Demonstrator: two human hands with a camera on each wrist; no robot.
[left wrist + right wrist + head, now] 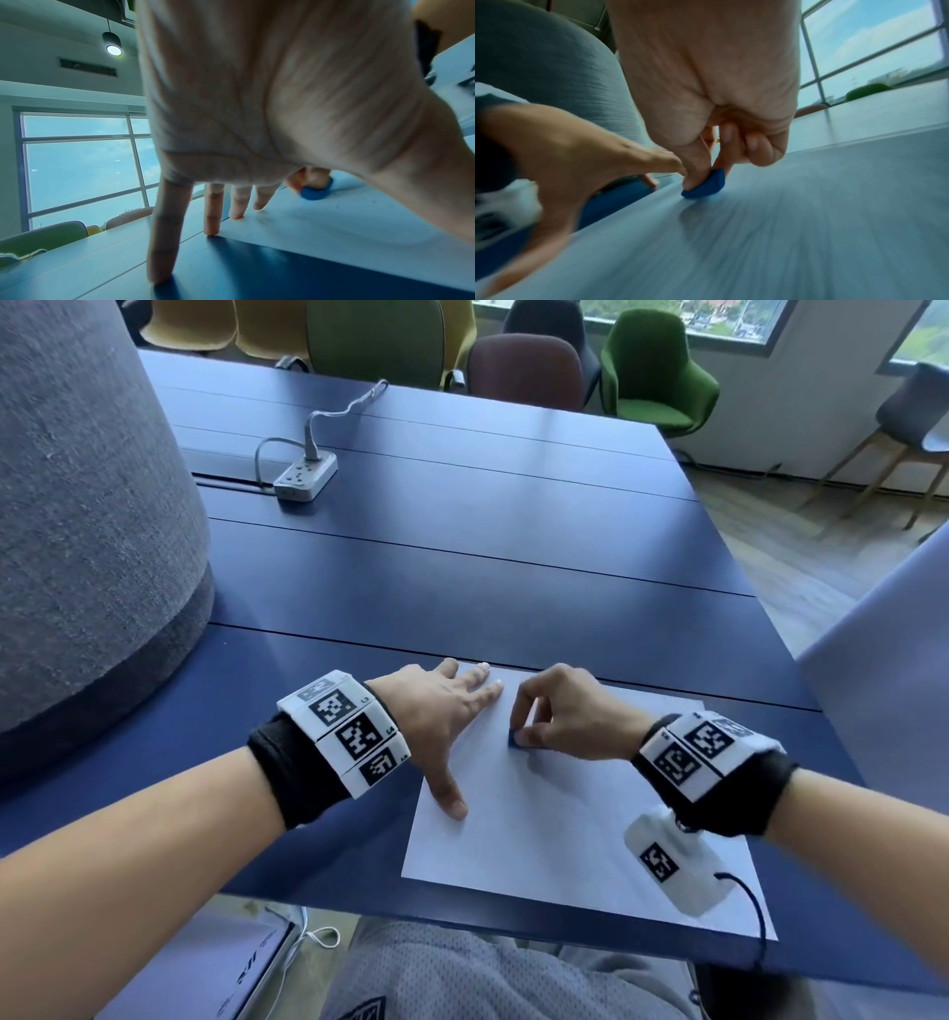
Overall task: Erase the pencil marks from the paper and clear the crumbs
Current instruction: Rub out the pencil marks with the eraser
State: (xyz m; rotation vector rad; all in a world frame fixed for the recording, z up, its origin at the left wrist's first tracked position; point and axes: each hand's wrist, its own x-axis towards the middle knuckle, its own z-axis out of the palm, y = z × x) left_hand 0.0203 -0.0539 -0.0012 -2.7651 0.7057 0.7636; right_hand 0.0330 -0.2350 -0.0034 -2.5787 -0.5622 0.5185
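On blue table (462, 546), paper (565, 814), window behind (739, 320)

a white sheet of paper (565, 824) is laid on a dark blue table (462, 557). the left hand (441, 711) is spread flat, fingers straight, on the sheet's upper left part. just to its right, a small blue eraser (513, 739) is pinched against the paper by the right hand (565, 716). well beyond both hands, a white power strip (305, 477) is seen.
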